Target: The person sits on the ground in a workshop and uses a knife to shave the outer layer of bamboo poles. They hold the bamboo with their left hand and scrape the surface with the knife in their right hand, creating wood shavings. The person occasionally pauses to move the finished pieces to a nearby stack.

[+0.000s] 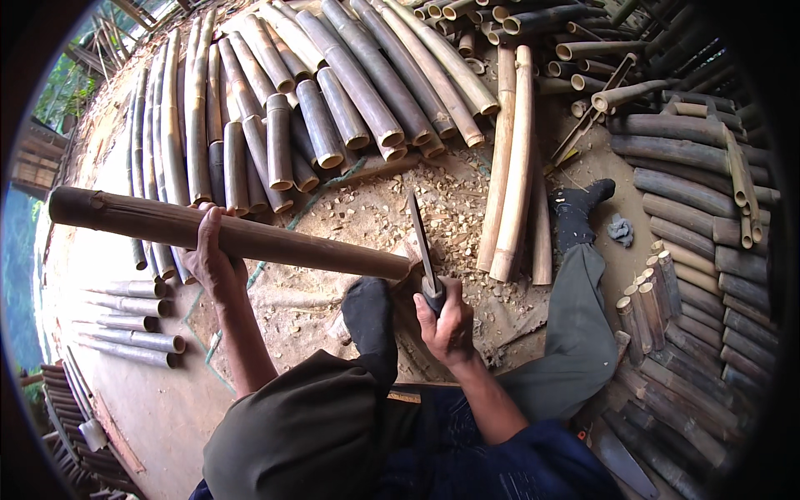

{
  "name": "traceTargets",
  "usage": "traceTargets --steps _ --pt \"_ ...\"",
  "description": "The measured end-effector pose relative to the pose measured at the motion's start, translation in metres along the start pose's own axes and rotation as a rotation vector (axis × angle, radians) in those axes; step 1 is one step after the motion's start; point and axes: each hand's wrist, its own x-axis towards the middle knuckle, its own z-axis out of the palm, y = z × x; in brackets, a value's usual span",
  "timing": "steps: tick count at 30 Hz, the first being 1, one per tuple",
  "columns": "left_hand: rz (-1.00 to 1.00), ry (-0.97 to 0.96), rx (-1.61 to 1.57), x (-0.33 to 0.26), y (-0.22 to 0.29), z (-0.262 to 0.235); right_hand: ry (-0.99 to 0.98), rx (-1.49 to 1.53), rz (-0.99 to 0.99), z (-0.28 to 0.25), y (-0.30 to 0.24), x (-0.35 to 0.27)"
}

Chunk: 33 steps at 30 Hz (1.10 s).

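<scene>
My left hand (215, 260) is closed around a long brown bamboo pole (317, 252), which slants across in front of me, its left end higher and its right end low near my sock-covered foot (370, 321). In my right hand (450, 323), the fingers wrap the dark handle of a knife (420, 229). Its long narrow blade points up and away from me, just beyond the pole's right end, apart from it as far as I can see. What supports the pole's right end is partly hidden.
Pale wood chips (442, 200) litter the ground sheet ahead. Rows of bamboo tubes (346, 75) lie beyond it, with shorter tubes (129, 321) at left. Long pale poles (510, 183) rest right of the chips. Stacked bamboo (683, 192) and a saw blade (617, 458) lie at right.
</scene>
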Motion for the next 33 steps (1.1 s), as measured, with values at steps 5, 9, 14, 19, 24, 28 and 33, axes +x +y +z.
traceTargets --steps 5,9,14,19,24,28,33 --pt "0.019 -0.052 0.009 0.002 0.006 0.011 -0.345 -0.398 0.376 0.022 0.066 0.001" --pt "0.022 -0.173 0.009 0.002 0.004 -0.017 -0.151 -0.084 0.172 0.000 -0.003 0.009" --pt "-0.024 -0.226 -0.007 -0.006 0.011 0.000 -0.341 -0.429 0.345 0.031 0.062 -0.012" --pt "-0.099 0.198 -0.006 -0.013 0.021 0.002 -0.277 -0.244 0.327 0.011 0.034 0.001" --pt "0.011 0.139 0.101 -0.004 0.004 -0.009 -0.099 -0.086 0.111 0.001 0.002 0.000" --pt "0.010 0.120 0.085 0.003 0.007 0.005 -0.323 -0.453 0.323 0.027 0.071 -0.007" --pt "-0.036 0.035 0.025 0.002 0.006 -0.013 -0.169 -0.074 0.210 -0.002 0.004 0.012"
